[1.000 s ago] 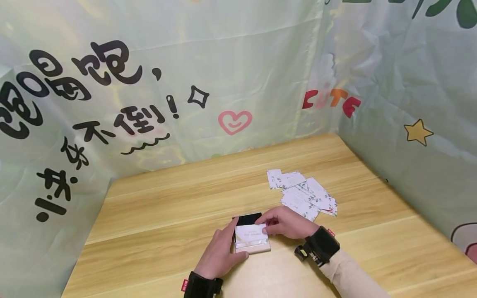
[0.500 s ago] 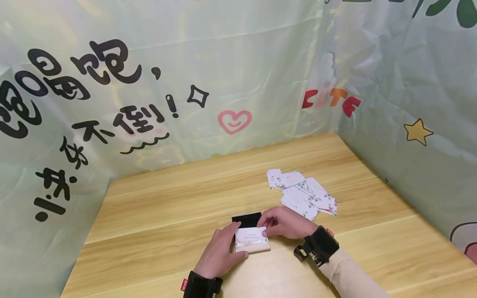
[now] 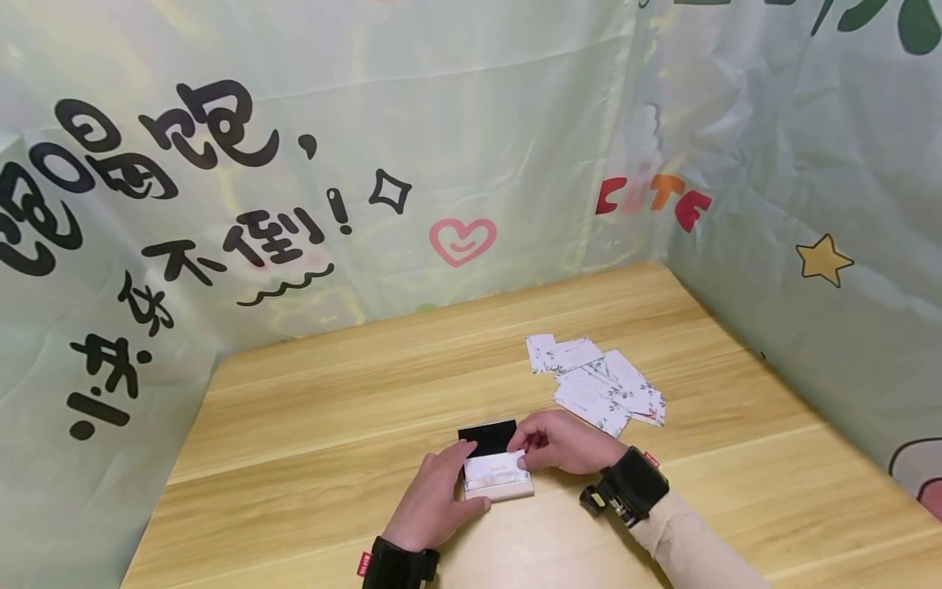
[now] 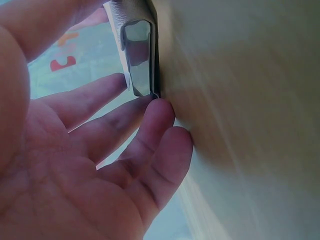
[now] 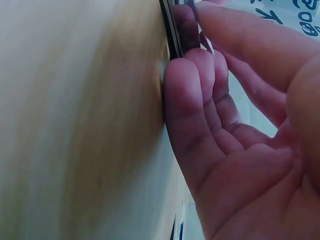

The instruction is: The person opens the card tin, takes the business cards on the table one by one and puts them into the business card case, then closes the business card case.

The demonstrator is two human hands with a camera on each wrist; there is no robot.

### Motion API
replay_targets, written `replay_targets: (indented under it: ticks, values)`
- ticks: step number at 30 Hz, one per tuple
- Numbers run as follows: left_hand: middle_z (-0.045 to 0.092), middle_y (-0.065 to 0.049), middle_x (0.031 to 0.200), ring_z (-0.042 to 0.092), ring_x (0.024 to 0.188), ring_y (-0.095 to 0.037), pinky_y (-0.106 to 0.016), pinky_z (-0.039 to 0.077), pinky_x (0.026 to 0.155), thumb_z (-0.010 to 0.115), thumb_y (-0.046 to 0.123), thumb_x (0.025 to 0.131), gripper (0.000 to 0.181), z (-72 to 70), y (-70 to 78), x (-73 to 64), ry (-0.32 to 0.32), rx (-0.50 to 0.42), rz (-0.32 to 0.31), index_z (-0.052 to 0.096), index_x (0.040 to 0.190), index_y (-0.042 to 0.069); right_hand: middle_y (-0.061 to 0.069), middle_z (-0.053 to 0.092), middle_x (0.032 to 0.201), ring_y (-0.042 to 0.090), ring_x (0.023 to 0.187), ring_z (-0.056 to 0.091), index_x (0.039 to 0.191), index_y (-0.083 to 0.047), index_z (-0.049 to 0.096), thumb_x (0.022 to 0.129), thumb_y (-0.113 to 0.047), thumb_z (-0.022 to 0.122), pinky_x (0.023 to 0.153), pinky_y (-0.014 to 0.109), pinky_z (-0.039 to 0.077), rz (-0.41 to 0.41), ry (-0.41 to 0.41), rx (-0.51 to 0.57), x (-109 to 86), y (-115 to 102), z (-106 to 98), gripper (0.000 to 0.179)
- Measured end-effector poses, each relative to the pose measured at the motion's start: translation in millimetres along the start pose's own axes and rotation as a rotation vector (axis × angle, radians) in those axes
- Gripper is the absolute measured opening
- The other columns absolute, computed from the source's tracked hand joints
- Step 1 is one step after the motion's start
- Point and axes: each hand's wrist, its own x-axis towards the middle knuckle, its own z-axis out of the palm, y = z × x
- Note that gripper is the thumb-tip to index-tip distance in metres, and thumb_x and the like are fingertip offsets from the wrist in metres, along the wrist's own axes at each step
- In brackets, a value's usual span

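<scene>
A business card case [image 3: 500, 492] stands open on the table, its black-lined lid [image 3: 489, 435] folded back and away from me. A white card [image 3: 495, 468] with faint print lies partly inside the case's body. My left hand [image 3: 434, 499] holds the case at its left side, thumb at the front edge and forefinger at the card's upper left corner. My right hand [image 3: 562, 442] pinches the card's right edge, thumb over the card. In the left wrist view the case's shiny side [image 4: 137, 57] shows beside the fingertips. The right wrist view shows curled fingers [image 5: 187, 90] against the case's edge.
Several white cards with leaf prints [image 3: 596, 380] lie spread and overlapping beyond my right hand. The wooden table [image 3: 331, 401] meets printed cloth walls [image 3: 471, 147] at the back and sides. Each wrist wears a black camera strap [image 3: 640, 483].
The card has slid toward me, deeper into the case, and more of the black lining shows. My left forefinger has moved slightly down with the card's top edge. The loose cards are unmoved.
</scene>
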Motion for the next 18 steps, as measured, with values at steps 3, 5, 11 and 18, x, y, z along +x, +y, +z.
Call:
replay_targets:
  ticks: [3,5,11,18]
  values:
    - [0.048,-0.005,0.143,0.044,0.119,-0.023,-0.042,0.039,0.099,0.073,0.042,0.079,0.075,0.0,-0.2,-0.2,-0.001,0.003,0.001,0.046,0.141,0.011,-0.009,0.063,0.088,0.011,0.079,0.058,0.099,-0.027,0.07,0.085,-0.027,0.071,0.07,0.03,0.05,0.004,0.0,0.009,-0.4,-0.9,0.2,0.013]
    - [0.047,-0.005,0.143,0.043,0.12,-0.023,-0.042,0.039,0.1,0.073,0.042,0.079,0.075,-0.1,-0.3,-0.1,-0.004,0.002,0.0,0.046,0.141,0.011,-0.009,0.063,0.088,0.012,0.079,0.058,0.098,-0.026,0.07,0.085,-0.027,0.071,0.069,0.03,0.049,0.009,-0.002,0.017,-1.0,-1.7,0.3,0.013]
    - [0.046,-0.006,0.144,0.044,0.118,-0.023,-0.043,0.04,0.099,0.073,0.043,0.079,0.075,0.2,-0.3,-0.2,-0.01,0.002,-0.012,0.046,0.141,0.011,-0.011,0.061,0.091,0.011,0.083,0.056,0.103,-0.025,0.073,0.087,-0.03,0.068,0.071,0.03,0.049,-0.011,0.0,-0.021,-2.6,-3.9,0.8,0.017]
    - [0.047,-0.005,0.144,0.044,0.118,-0.023,-0.043,0.04,0.099,0.073,0.042,0.079,0.074,0.9,0.4,0.8,-0.019,0.006,-0.021,0.046,0.142,0.012,-0.009,0.06,0.09,0.011,0.079,0.056,0.117,-0.013,0.066,0.092,-0.027,0.063,0.069,0.03,0.049,0.007,0.116,-0.063,-2.1,0.7,-4.8,0.029]
